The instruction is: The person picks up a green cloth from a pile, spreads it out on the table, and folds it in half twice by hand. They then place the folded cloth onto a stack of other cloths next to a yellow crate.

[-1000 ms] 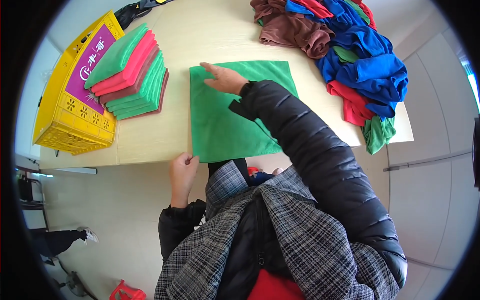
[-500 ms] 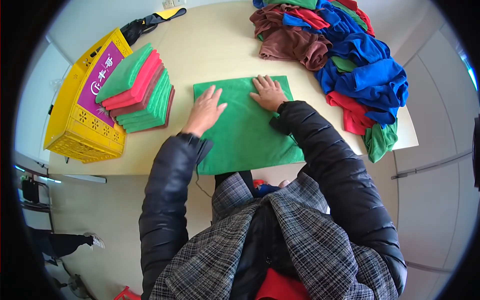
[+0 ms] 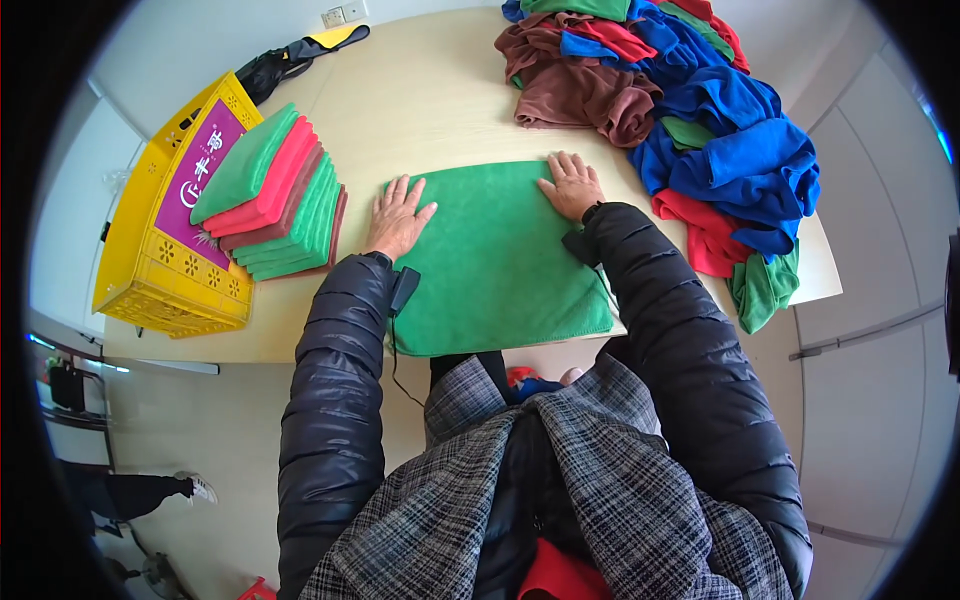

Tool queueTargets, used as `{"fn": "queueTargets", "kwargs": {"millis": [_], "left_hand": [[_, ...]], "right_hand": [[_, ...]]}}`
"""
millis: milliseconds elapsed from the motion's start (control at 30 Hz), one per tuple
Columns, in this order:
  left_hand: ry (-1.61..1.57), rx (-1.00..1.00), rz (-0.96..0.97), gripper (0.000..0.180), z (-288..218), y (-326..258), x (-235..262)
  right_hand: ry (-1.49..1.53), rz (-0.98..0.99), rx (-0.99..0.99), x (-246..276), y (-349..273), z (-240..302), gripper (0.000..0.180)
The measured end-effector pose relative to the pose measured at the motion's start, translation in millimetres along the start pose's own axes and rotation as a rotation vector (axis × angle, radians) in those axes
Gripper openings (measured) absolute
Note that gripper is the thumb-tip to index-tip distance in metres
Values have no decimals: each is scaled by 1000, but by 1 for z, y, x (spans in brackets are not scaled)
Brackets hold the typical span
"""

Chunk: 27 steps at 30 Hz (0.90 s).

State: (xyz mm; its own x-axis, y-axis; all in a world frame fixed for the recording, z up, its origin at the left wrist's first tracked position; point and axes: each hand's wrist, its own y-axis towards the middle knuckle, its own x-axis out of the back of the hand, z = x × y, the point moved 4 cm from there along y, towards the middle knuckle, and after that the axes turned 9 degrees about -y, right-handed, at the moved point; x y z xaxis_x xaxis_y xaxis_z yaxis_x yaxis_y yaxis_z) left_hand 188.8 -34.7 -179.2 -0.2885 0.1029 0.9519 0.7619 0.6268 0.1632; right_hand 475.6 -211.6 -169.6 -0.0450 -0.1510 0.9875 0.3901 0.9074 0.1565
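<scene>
Green towel (image 3: 495, 260) spread flat on pale table (image 3: 430, 100), near edge overhanging the front. Left hand (image 3: 398, 217) pressed palm down on its far left corner, fingers spread and gripping nothing; right hand (image 3: 572, 185) likewise flat on far right corner, fingers splayed. Stack of folded towels (image 3: 280, 195) just left, beside yellow crate (image 3: 165, 245); heap of unfolded cloths (image 3: 690, 120) to the right

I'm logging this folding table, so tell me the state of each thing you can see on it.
Green towel: spread flat.
Left hand: open, palm down on towel.
Right hand: open, palm down on towel.
Folded towels: stacked, leaning on the crate.
Yellow crate: tilted.
Loose cloths: unfolded heap.
</scene>
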Motion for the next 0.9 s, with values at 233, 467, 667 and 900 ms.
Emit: {"fn": "queueTargets", "kwargs": {"millis": [233,467,667,900], "left_hand": [[112,-10,141,68,-54,-60,22],[23,-102,81,67,-100,-169,19],[-37,-36,63,63,-81,-196,27],[-29,-49,21,63,-65,-217,32]], "right_hand": [[-72,33,70,23,-77,38,73],[31,-71,189,27,-173,114,70],[-7,-106,10,27,-193,54,64],[-29,-67,-172,33,-225,-32,60]]}}
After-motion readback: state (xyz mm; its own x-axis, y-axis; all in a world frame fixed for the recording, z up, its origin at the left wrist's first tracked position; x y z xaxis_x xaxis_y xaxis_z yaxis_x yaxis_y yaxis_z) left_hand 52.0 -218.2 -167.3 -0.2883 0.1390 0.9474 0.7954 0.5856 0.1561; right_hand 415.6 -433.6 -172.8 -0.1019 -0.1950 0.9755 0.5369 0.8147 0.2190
